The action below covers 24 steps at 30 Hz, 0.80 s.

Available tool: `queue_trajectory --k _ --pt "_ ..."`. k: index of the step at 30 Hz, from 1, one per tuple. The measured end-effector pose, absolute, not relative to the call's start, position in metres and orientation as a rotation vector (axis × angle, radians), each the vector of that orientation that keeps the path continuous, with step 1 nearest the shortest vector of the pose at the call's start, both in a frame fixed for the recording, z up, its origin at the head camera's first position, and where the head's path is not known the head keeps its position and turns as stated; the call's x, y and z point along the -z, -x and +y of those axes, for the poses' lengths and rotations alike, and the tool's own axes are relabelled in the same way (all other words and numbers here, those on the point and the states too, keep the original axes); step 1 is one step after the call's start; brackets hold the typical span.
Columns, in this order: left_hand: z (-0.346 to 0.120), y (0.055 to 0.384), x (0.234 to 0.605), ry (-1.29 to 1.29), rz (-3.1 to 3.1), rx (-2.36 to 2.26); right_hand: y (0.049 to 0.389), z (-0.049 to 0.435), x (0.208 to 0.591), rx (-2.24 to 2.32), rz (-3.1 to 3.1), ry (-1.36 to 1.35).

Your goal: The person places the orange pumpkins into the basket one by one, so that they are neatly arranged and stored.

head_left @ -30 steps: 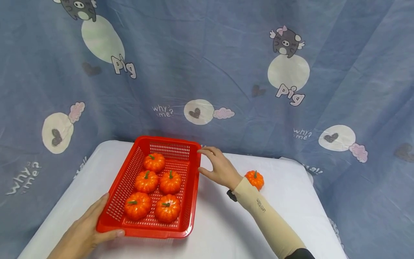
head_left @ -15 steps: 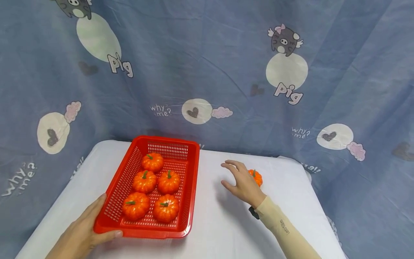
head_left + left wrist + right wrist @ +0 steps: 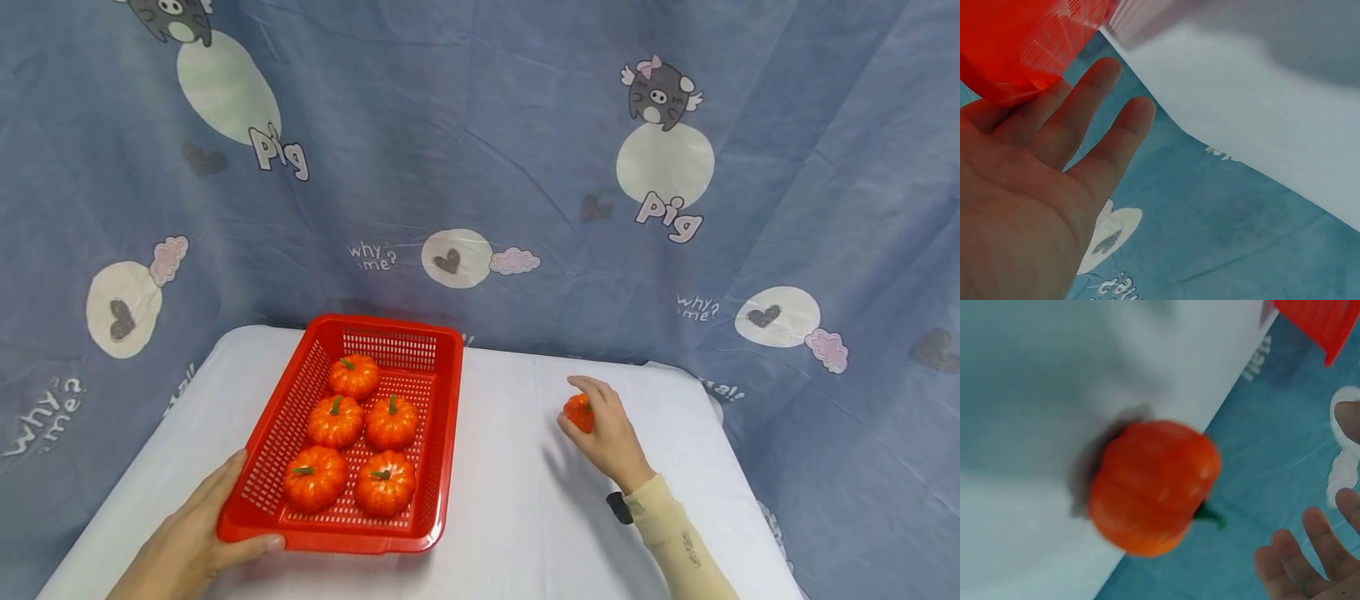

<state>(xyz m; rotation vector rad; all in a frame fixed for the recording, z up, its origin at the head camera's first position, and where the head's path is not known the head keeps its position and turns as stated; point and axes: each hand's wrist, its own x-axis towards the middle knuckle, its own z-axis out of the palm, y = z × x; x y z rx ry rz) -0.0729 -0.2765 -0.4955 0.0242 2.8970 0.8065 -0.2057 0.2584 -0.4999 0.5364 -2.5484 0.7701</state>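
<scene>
In the head view, a red plastic basket (image 3: 447, 467) with slotted walls holds several small orange pumpkins (image 3: 318, 478) with green stems. My left hand (image 3: 191, 525) grips its near left corner, thumb along the front side and fingers along the left side. The left wrist view shows fingers against the basket (image 3: 1013, 75) and two others extended free. At the right, another small pumpkin (image 3: 577, 412) is partly covered by my right hand (image 3: 611, 437). Seen from the right wrist, this pumpkin (image 3: 1154, 487) sits on the white cloth, apart from the spread fingers of the right hand (image 3: 1310, 569).
A white-covered table (image 3: 510, 500) carries everything. Behind it and at its sides hangs a blue curtain (image 3: 525, 167) with pig and heart prints. A stretch of white surface lies between the basket and the single pumpkin.
My right hand has left the basket's far right corner and moved right and nearer, to over the lone pumpkin. The left hand stays at the basket corner; the view has shifted slightly.
</scene>
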Motion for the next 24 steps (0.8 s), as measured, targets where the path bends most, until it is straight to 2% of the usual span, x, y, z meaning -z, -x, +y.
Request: queue_trajectory --k 11,24 --pt "-0.277 0.073 0.495 -0.004 2.858 -0.837 0.208 0.288 0.519 -0.857 -2.709 -0.252" --pt "-0.277 0.073 0.495 -0.009 2.875 -0.821 0.215 0.292 0.533 -0.916 -2.836 -0.143"
